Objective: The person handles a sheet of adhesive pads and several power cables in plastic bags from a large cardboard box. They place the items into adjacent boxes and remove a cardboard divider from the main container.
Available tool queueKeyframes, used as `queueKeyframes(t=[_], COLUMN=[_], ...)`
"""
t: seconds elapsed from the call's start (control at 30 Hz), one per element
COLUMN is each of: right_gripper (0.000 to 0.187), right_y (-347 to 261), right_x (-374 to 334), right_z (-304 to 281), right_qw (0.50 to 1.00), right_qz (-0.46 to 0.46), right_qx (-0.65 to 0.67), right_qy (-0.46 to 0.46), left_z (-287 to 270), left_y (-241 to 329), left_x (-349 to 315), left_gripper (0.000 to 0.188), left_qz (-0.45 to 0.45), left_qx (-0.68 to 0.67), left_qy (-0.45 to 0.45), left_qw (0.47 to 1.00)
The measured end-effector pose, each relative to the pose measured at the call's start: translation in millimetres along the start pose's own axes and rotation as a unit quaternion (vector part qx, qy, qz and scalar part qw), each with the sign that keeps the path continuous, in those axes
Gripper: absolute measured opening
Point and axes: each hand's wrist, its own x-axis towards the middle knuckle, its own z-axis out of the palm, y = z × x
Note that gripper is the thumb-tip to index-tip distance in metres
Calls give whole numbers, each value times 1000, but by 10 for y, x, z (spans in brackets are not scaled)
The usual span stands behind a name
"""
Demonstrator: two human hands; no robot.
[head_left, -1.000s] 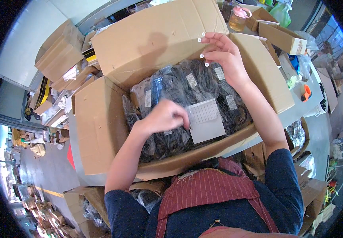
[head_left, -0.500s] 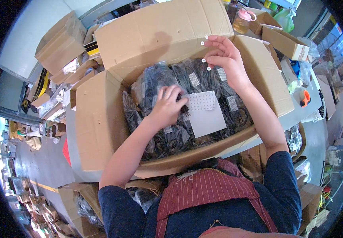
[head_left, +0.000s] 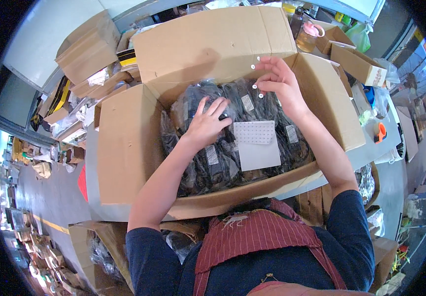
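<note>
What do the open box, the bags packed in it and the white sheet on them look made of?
The open box looks like matte brown cardboard, given its stiff, creased flaps. The bags are probably thin clear plastic, glossy, with wrinkles and highlights. The white sheet, thin and smooth, seems matte paper or light card.

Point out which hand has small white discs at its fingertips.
The right hand, raised above the carton: it bears the small white discs; the left hand, over dark bagged goods, shows none.
</note>
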Motion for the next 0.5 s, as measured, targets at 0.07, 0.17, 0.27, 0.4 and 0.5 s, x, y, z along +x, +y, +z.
queueKeyframes(t=[0.07,0.17,0.27,0.4,0.5], right_gripper=[51,50,50,51,52], right_y=[15,18,-35,-192,-290], right_x=[-6,-7,-4,-15,-52], right_z=[25,28,13,5,33], right_qw=[1000,1000,999,1000,1000], right_qz=[2,11,13,18,9], right_qx=[8,-13,-20,-11,7], right_qy=[6,-10,-22,-16,-22], left_z=[52,23,-129,-571,-585], left_y=[-23,-56,-210,-414,-633], left_x=[-29,-58,-44,-58,-280], left_gripper=[36,30,25,16,20], left_qz=[4,5,7,-200,-329], left_qx=[-23,-43,-91,-139,-327], left_qy=[-18,-25,61,245,381], left_qw=[1000,999,994,938,799])
